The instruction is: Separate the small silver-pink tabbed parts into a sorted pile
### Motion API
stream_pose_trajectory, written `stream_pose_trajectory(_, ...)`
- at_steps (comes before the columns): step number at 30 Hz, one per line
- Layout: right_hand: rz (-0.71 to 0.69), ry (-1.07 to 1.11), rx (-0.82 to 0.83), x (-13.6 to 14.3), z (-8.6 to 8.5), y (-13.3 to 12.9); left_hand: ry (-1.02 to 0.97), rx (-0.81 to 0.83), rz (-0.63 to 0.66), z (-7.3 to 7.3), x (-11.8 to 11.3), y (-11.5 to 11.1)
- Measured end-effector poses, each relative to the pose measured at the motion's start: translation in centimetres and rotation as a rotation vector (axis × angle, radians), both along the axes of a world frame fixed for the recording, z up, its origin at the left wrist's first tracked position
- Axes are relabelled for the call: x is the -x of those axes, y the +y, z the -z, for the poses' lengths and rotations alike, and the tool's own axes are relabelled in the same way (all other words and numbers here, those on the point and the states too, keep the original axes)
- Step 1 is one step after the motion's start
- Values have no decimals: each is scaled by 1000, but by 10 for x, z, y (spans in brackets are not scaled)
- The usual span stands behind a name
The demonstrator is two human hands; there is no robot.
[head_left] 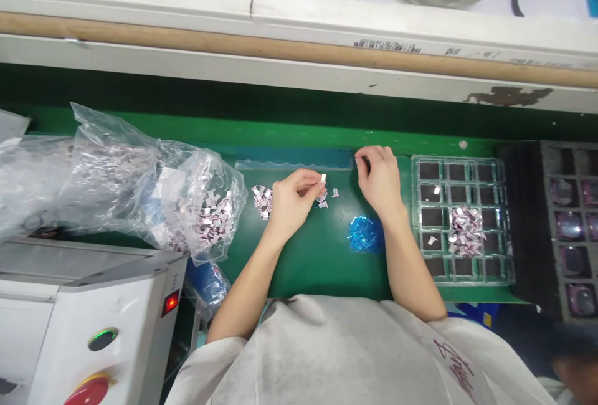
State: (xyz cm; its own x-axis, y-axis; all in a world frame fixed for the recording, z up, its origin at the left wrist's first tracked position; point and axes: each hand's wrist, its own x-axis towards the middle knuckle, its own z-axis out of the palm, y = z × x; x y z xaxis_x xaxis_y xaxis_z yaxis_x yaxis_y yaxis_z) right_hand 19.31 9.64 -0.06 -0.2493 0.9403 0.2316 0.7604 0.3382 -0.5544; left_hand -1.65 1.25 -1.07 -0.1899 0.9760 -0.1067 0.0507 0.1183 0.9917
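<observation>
Green work surface [322,268] in front of the person, white machine [116,305] with a red button at its left. Clear plastic bagging [107,156] lies above the machine, full of small pale parts, with a heap of them showing at its right end. Far right: black tray [523,224], pinkish glossy pieces in its cells. Just beside it, clear compartment tray [509,277]: dark squares in many cells, a heap of parts [467,230] in the middle column, single parts in two left-column cells. Blue strip [294,157] lies along the back.

Right hand [380,181] is at the strip's right end, fingers curled, thumb near the index; can't tell from here if it grips anything. Left hand [292,199] has thumb and fingers pinched on a small piece [323,177]. Blue shreds [363,235] are piled near the right forearm; loose parts [262,201] lie left of the left hand.

Small piece: flat, whitish, squarish face, at the left fingertips above the surface. It sticks up past the fingers toward the back; long axis can't be told, lower part hidden.
</observation>
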Motion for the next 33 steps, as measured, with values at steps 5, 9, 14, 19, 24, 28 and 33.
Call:
stream_pose_trajectory(5,-149,264,103,8,-16,-19,15,-4,-7,3,-3,-1)
stream_pose_trajectory(9,-294,366,256,20,-20,-29,78,-33,18,0,-4,-2)
stream_pose_trajectory(14,-305,338,258,23,-20,-30,89,-49,37,-2,-6,-4)
stream_pose_trajectory(19,-319,315,228,24,-20,-30,83,-38,45,-1,-7,-4)
stream_pose_trajectory(24,-302,330,237,25,-16,-29,53,-42,57,0,-8,-4)
stream_pose_trajectory(28,-295,376,258,24,-12,-29,20,-25,69,0,-8,-6)
stream_pose_trajectory(33,-356,410,303,22,-13,-29,7,-12,88,-1,-11,-6)
